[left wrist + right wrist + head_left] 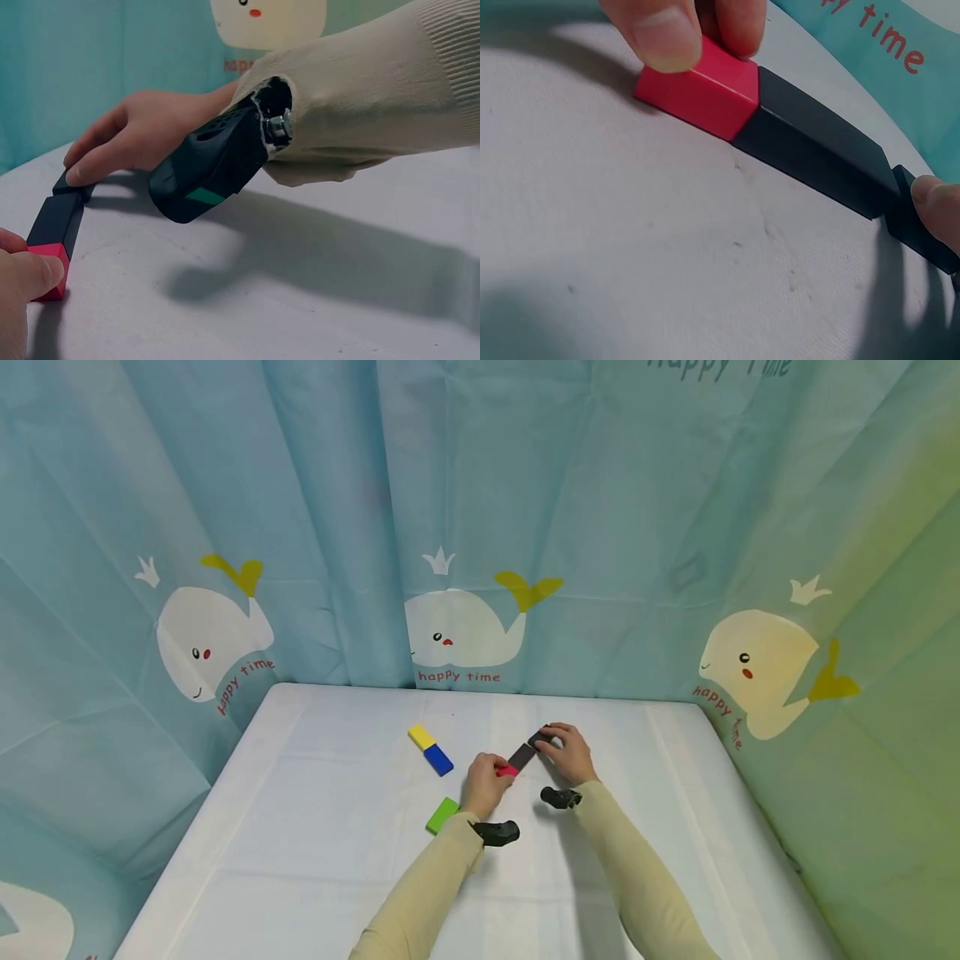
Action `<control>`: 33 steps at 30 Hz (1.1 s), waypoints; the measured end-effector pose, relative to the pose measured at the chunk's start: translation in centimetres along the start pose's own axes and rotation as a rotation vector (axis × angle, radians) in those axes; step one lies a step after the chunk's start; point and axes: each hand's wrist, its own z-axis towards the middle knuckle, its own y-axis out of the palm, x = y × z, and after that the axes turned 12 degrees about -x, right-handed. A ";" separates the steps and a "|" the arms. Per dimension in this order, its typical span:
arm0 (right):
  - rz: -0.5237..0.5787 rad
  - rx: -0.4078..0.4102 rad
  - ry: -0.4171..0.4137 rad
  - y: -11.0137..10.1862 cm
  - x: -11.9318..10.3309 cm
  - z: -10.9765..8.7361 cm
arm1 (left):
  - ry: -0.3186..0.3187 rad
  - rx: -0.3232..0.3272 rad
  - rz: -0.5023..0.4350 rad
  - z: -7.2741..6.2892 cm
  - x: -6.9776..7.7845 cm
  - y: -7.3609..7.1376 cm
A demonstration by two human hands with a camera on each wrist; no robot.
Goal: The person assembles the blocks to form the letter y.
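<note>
A glossy red block [718, 86] and a long black block [814, 139] lie end to end on the white tabletop. Whether these two are joined, I cannot tell. My left hand [486, 785] pinches the red block between thumb and fingers. Against the far end of the long black block sits a second black block [69, 182], at a slight angle to it. My right hand [572, 754] grips this one, with the thumb on its near side; the fingers hide part of it. Near my left wrist a green block [442, 815] lies flat, partly behind the sleeve.
Left of the hands, a yellow block [422, 737] and a blue block [438, 760] touch end to end on the white table [315, 827]. A blue curtain [330, 510] with printed whales hangs behind the table's far edge. Each wrist carries a black camera [210, 161].
</note>
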 end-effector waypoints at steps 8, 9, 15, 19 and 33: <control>-0.013 0.001 0.032 0.4 -0.2 0.2 | 0.026 0.009 0.000 -0.1 -0.1 0.0; -0.011 0.000 0.035 0.4 -0.3 0.2 | 0.029 0.011 0.002 -0.1 -0.1 0.0; -0.029 -0.011 0.044 0.5 -0.3 0.3 | 0.029 0.012 0.018 0.0 -0.3 0.0; -0.033 -0.015 0.043 0.5 -0.4 0.2 | 0.023 0.009 0.015 0.1 -0.2 0.0; -0.013 -0.047 0.052 0.3 -0.4 0.1 | 0.013 0.008 0.022 0.0 -0.1 0.0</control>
